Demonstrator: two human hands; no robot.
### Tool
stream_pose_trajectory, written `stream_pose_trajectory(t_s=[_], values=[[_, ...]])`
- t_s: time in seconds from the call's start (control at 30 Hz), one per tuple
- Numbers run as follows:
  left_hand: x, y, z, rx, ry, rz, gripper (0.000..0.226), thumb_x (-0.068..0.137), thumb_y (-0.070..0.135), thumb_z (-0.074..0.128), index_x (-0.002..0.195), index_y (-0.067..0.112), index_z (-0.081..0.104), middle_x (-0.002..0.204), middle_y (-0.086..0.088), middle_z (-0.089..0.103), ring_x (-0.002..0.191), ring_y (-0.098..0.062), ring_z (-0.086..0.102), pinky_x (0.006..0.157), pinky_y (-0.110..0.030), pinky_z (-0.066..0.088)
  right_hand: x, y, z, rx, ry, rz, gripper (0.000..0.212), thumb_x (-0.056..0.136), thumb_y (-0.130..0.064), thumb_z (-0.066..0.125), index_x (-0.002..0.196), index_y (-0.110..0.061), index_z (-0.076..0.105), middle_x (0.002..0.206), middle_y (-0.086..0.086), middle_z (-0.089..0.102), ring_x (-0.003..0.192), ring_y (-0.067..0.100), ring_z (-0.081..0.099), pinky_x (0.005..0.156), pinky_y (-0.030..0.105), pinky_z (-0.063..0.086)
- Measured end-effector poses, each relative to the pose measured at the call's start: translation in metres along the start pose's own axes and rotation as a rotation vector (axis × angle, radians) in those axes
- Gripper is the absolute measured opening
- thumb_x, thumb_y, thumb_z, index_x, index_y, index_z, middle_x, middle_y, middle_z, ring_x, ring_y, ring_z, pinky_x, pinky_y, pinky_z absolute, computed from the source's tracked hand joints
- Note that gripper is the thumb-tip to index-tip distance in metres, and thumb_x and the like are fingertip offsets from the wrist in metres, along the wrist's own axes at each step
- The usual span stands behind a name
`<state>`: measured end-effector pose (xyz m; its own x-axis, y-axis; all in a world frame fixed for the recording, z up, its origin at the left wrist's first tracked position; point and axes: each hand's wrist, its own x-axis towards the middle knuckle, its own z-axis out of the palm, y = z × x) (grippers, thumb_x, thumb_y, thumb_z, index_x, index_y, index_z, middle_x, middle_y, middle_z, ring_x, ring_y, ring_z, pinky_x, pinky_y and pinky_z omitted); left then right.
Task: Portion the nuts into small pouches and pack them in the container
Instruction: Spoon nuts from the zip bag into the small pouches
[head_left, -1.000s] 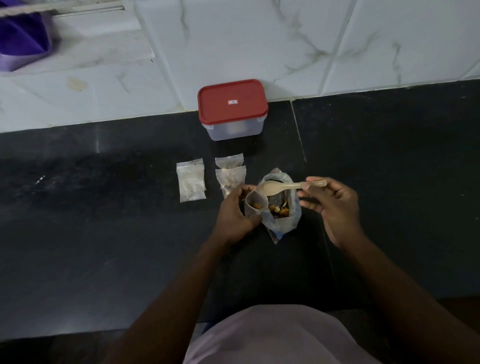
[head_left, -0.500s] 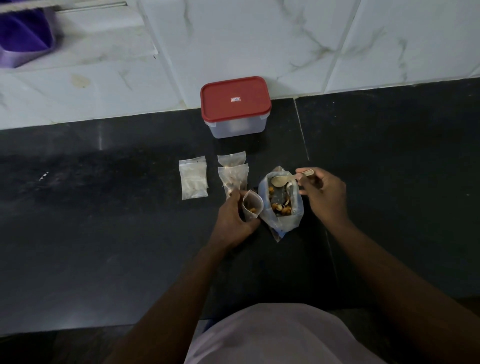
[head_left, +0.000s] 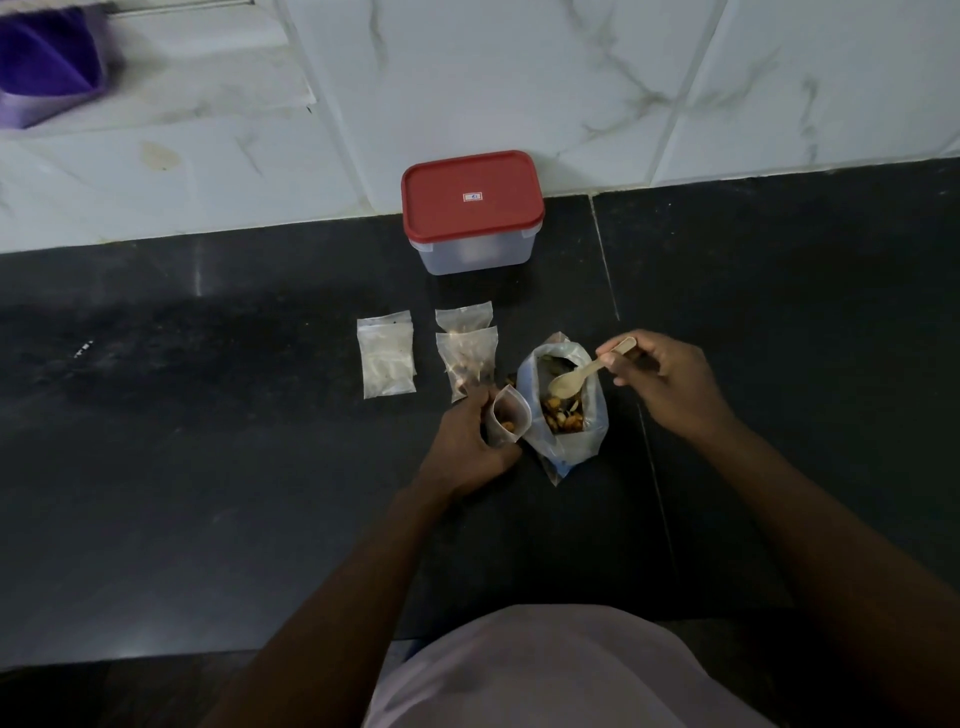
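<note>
On the black counter my left hand (head_left: 467, 447) grips a small clear pouch (head_left: 510, 419), its mouth held open, with a few nuts inside. Right beside it stands a larger plastic bag of mixed nuts (head_left: 563, 410), open at the top. My right hand (head_left: 665, 384) pinches the handle of a pale wooden spoon (head_left: 584, 371), whose bowl hangs in the mouth of the big bag. Two filled pouches (head_left: 467, 358) lie just behind my left hand, one overlapping the other. A clear container with a red lid (head_left: 471, 200), lid on, stands at the back against the wall.
A flat stack of unfilled clear pouches (head_left: 387, 356) lies left of the filled ones. A purple tub (head_left: 47, 62) sits on the white marble ledge at the far left. White marble tiles form the wall behind the counter (head_left: 208, 441).
My right hand carried the spoon from above the small pouch over to the big bag and lowered its bowl into the bag's mouth. My left hand kept hold of the small pouch.
</note>
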<state>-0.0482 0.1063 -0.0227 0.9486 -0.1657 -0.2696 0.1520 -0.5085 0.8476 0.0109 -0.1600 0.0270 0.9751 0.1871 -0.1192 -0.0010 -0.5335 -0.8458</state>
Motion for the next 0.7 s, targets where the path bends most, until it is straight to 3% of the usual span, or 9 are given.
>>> stream_pose_trajectory(t_s=[0.2,0.33,0.53,0.7], values=[[0.002,0.001,0.001,0.061,-0.008,-0.006,0.063,0.071,0.026,0.09,0.124,0.027,0.056,0.12,0.016,0.063,0.11,0.001,0.061,0.092,-0.018,0.05,0.007,-0.003,0.006,-0.187,-0.048,-0.128,0.015,0.1,-0.017,0.061,0.112,-0.018,0.069,0.1,-0.008,0.069,0.087,0.002,0.068,0.075,0.018,0.055],[0.003,0.004,0.004,0.087,0.054,0.012,0.062,0.073,0.028,0.09,0.125,0.024,0.057,0.116,0.018,0.061,0.104,0.003,0.059,0.087,-0.012,0.048,0.001,0.004,0.009,-0.061,0.009,0.036,0.014,0.101,-0.011,0.061,0.107,-0.017,0.071,0.088,-0.003,0.071,0.073,0.002,0.07,0.064,0.014,0.055],[0.005,0.005,0.009,0.111,0.101,0.053,0.042,0.081,0.022,0.084,0.117,0.019,0.062,0.11,0.009,0.068,0.1,-0.003,0.064,0.089,-0.029,0.057,-0.009,0.006,0.026,0.112,0.086,0.233,0.009,0.099,-0.016,0.064,0.101,-0.021,0.072,0.079,0.003,0.07,0.069,0.013,0.071,0.065,0.027,0.063],[0.005,0.005,0.012,0.126,0.125,0.069,0.037,0.084,0.023,0.082,0.114,0.015,0.063,0.109,0.003,0.069,0.099,-0.009,0.066,0.088,-0.036,0.058,-0.02,0.007,0.031,-0.014,0.098,0.005,0.011,0.098,-0.016,0.065,0.105,-0.021,0.072,0.089,-0.006,0.071,0.077,0.007,0.07,0.07,0.028,0.062]])
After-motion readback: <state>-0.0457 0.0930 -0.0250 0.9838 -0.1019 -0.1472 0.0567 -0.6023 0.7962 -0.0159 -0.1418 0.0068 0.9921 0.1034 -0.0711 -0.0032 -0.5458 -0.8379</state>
